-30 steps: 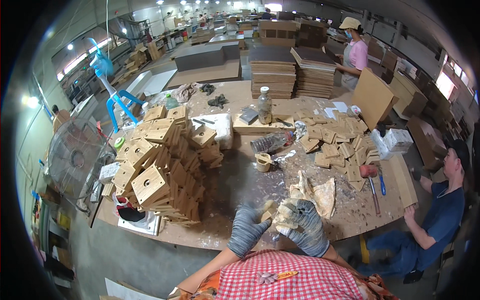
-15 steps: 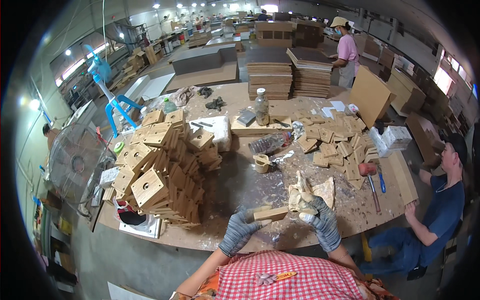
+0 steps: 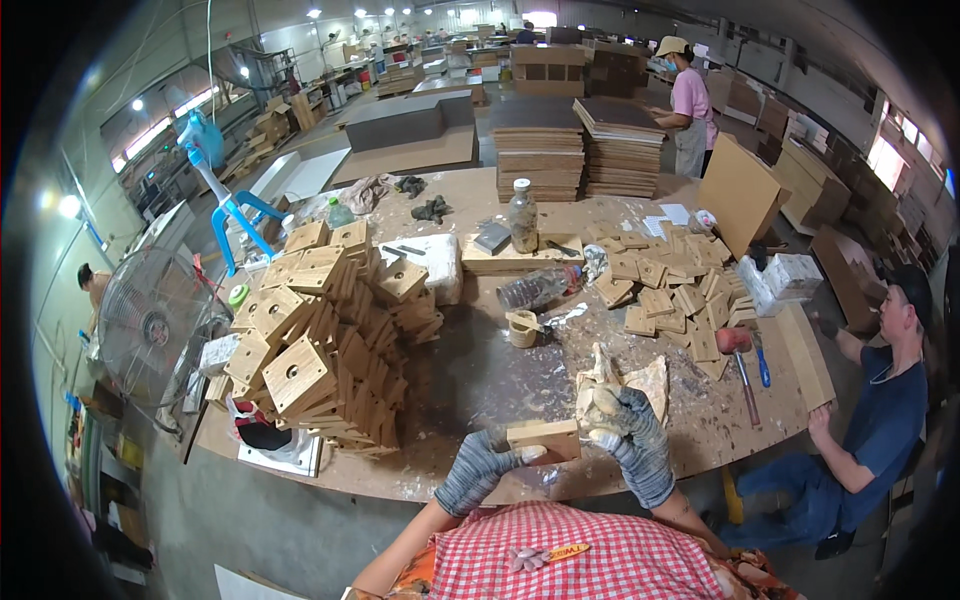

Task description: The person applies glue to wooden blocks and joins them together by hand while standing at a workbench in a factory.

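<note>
My left hand [image 3: 478, 468], in a grey striped glove, grips a small light wooden block [image 3: 543, 438] by its left end, above the near edge of the worktable. To the block's right, my right hand [image 3: 632, 435], gloved alike, has its fingers curled together. What lies in those fingers, if anything, I cannot make out. Right behind them lies a crumpled cream cloth [image 3: 650, 382], partly covered by the hand. Farther back stands a small tub [image 3: 522, 330] with a stick across its rim.
Tall piles of square wooden blocks with holes [image 3: 300, 375] stand at left, near a fan [image 3: 155, 325]. Loose wooden pieces [image 3: 655, 300], a red mallet [image 3: 735, 345] and a blue-handled screwdriver [image 3: 764, 366] lie at right. A plastic bottle [image 3: 535, 288] lies mid-table. A person [image 3: 880, 400] sits at right.
The wooden block has turned in my left hand, showing more of its broad near face. My right hand's fingers have shifted slightly in front of the cloth.
</note>
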`<state>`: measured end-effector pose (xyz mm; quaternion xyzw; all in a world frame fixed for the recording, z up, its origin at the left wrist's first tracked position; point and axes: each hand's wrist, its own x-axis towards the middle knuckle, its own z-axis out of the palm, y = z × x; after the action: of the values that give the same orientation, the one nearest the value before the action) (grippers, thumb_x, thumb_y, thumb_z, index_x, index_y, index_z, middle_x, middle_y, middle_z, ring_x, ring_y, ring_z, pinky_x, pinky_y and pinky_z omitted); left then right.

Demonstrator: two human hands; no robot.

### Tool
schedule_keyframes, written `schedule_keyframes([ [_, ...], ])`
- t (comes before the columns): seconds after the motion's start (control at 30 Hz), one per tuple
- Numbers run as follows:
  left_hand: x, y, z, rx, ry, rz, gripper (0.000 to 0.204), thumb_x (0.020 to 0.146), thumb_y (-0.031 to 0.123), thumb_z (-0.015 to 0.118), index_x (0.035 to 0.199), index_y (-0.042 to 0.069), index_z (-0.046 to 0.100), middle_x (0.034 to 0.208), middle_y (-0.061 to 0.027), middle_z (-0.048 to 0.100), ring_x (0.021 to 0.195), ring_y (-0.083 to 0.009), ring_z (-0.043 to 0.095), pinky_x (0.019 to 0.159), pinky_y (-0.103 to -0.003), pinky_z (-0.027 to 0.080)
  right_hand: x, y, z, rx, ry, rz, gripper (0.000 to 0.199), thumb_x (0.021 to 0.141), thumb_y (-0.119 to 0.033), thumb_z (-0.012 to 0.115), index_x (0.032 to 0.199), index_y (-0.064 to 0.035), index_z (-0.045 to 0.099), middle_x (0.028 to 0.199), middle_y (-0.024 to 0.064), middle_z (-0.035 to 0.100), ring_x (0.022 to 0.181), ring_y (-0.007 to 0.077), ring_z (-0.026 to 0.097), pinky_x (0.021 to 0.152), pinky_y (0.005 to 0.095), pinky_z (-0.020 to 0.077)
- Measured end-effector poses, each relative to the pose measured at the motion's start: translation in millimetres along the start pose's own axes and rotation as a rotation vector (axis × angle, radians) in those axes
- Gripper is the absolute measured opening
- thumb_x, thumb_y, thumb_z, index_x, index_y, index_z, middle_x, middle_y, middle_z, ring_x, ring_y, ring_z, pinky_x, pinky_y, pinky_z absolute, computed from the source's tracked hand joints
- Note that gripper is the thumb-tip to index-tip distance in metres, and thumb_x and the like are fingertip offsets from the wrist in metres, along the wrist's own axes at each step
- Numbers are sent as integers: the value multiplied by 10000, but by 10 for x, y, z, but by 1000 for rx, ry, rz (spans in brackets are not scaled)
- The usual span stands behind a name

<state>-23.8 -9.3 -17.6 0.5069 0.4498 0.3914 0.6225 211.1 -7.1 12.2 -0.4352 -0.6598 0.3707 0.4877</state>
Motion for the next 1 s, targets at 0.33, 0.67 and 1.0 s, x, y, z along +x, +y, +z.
schedule_keyframes([
  [0.33,-71,144,14,-179,-36,-117,437,794,184,752,1143,-34,603,1007,-65,670,907,-113,603,812,-258,489,-28,201,47,20,-65,8,421,881,-196,597,1271,-46,548,1283,92,551,1198,227,491,1035,327,371],
  [0.67,18,132,151,-641,-9,-142,528,832,133,698,1282,-22,468,1163,-125,602,1037,-214,612,887,-337,519,-162,227,59,439,-50,214,456,943,-240,513,1317,19,478,1342,138,513,1256,210,467,1071,318,339],
  [1.0,8,194,161,-677,-19,-145,493,842,108,679,1268,-38,479,1158,-145,607,1033,-231,617,912,-357,499,-116,355,17,546,-102,314,475,823,-37,678,1261,17,503,1172,87,590,1075,159,564,929,291,472],
])
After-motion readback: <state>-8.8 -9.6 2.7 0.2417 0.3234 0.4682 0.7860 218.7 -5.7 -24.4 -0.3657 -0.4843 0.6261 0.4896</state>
